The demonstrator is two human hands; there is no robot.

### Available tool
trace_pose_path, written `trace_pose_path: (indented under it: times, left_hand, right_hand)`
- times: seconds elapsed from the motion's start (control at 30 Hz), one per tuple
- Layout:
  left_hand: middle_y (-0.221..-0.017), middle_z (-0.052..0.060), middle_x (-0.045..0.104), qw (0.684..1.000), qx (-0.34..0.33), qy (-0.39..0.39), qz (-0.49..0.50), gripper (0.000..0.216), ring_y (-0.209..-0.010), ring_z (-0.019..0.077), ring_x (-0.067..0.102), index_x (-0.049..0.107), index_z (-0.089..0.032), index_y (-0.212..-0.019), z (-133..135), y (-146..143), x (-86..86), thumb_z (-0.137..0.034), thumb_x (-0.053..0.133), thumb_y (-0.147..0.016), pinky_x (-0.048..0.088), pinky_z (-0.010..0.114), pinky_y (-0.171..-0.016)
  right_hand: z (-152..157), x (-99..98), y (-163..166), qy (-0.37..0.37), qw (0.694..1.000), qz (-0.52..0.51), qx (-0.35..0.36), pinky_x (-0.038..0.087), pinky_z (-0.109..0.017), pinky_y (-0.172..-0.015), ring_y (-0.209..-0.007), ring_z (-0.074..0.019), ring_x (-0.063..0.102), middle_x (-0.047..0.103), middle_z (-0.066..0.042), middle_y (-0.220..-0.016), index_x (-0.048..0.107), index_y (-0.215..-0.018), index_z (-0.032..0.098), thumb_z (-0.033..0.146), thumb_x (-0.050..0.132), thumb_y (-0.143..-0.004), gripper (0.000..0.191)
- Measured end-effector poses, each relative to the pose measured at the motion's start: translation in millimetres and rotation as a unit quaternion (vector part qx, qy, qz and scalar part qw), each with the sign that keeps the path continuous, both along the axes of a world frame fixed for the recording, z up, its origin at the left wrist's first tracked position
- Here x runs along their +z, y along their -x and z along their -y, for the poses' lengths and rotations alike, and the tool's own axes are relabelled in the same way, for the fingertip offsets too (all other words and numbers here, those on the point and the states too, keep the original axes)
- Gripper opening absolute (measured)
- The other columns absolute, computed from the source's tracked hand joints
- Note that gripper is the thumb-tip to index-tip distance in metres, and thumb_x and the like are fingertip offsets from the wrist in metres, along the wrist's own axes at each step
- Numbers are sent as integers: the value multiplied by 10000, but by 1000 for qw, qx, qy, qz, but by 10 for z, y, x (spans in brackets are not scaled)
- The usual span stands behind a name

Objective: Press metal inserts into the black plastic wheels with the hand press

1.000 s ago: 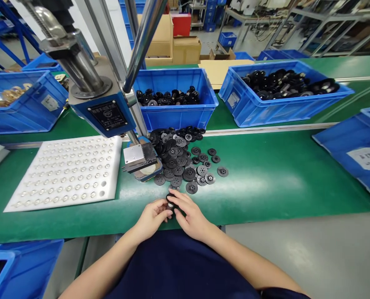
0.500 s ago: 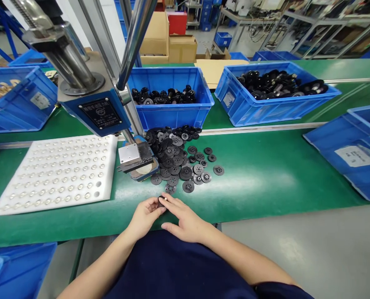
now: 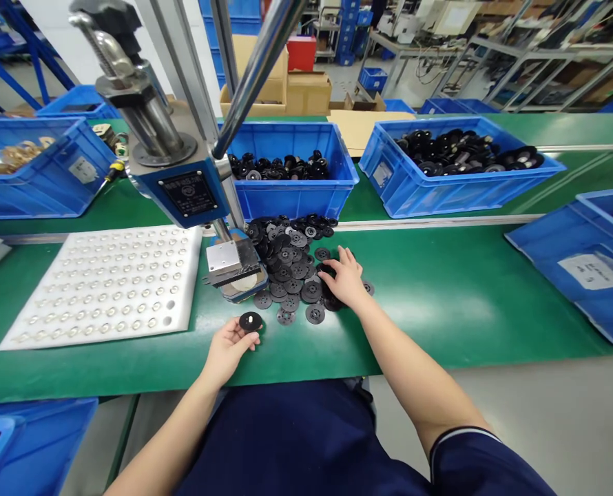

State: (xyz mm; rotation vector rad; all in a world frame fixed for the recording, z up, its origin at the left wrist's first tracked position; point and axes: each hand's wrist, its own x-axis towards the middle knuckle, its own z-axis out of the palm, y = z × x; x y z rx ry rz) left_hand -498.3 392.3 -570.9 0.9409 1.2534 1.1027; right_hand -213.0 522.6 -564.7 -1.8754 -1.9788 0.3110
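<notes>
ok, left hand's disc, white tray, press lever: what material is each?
Disc in left hand: probably plastic, matte black, no metallic glint; coated metal possible. White tray: likely foam, dull, thick soft-looking edge. Press lever: metal, polished, mirror-like streaks; maybe chromed.

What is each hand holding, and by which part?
The left hand holds a black disc by its rim; whether the right hand grips one cannot be told.

On the table (image 3: 441, 296), the press (image 3: 187, 193) stands between the foam tray (image 3: 184, 304) on its left and the discs (image 3: 288, 269) on its right. Behind the discs sits a bin (image 3: 293, 200); a second bin (image 3: 456, 194) stands right of that.
</notes>
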Motion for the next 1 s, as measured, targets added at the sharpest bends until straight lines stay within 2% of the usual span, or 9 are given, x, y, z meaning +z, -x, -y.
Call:
trace_pose_path:
  times: [0.13,0.27,0.37,0.43,0.5,0.63,0.77,0.83,1.0]
  left_hand:
    - [-607,6,669,1000,-3,7,6,341,-538,134,595,652,-151,-829,4,-23,3,-368,831,-634,507,263,-541]
    - [-631,23,690,1000,3,4,4,335,-549,134,602,671,-142,-841,5,-17,-4,-406,799,-679,522,279,-597]
    - [-666,33,701,1000,8,-3,2,332,-575,137,608,672,-143,-839,10,-19,-7,-423,785,-701,530,287,-627]
    - [-645,26,688,1000,10,-8,3,336,-553,130,591,667,-143,-822,13,-25,-17,-437,783,-706,522,279,-600]
    - [-659,32,692,1000,9,-9,11,353,-533,123,579,670,-138,-827,17,-32,-32,-449,784,-707,515,272,-566]
    - [-840,86,745,1000,9,-6,29,368,-585,130,615,672,-131,-875,37,-41,-66,-424,805,-697,531,272,-564]
    - [-846,78,744,1000,3,-5,24,330,-644,142,636,684,-137,-889,63,-51,-97,-369,816,-695,540,267,-601]
    - [-796,59,734,1000,4,-4,14,319,-628,139,623,693,-142,-870,75,-60,-106,-362,824,-679,538,270,-609]
    - [-782,50,734,998,-29,-21,-42,258,-715,188,647,739,-159,-798,101,-78,-88,-366,819,-665,549,314,-704]
  right_hand:
    - [-106,-37,-74,5,1000,-8,23,300,-660,-1066,-1442,-393,289,404,-176,-1510,684,-1049,183,393,645,-856,288]
    - [63,-31,-36,-57,997,-45,37,328,-638,-1057,-1381,-381,363,475,-194,-1435,642,-1081,164,427,609,-887,329]
    - [469,-77,201,-78,982,-81,152,418,-552,-1012,-1246,-331,485,563,-169,-1312,635,-1104,192,413,638,-882,313]
    - [803,-111,416,-40,963,-81,252,472,-492,-943,-1137,-297,537,607,-142,-1209,646,-1079,206,360,675,-867,264]
    - [1084,-121,594,-2,953,-59,298,499,-453,-858,-1031,-275,557,628,-121,-1108,645,-1070,196,289,695,-857,238]
    - [1320,-88,705,17,956,-26,291,499,-453,-818,-977,-266,547,616,-119,-1084,603,-1193,181,250,719,-842,377]
    - [1330,-112,695,7,965,-32,258,489,-474,-842,-1019,-292,534,599,-135,-1127,571,-1256,167,406,811,-755,604]
    - [1336,-158,718,0,970,-27,243,484,-464,-816,-998,-292,538,608,-133,-1080,603,-1203,159,450,805,-751,574]
    - [1323,-203,739,-36,971,-63,229,489,-433,-766,-930,-261,566,623,-111,-976,661,-1077,187,417,708,-854,324]
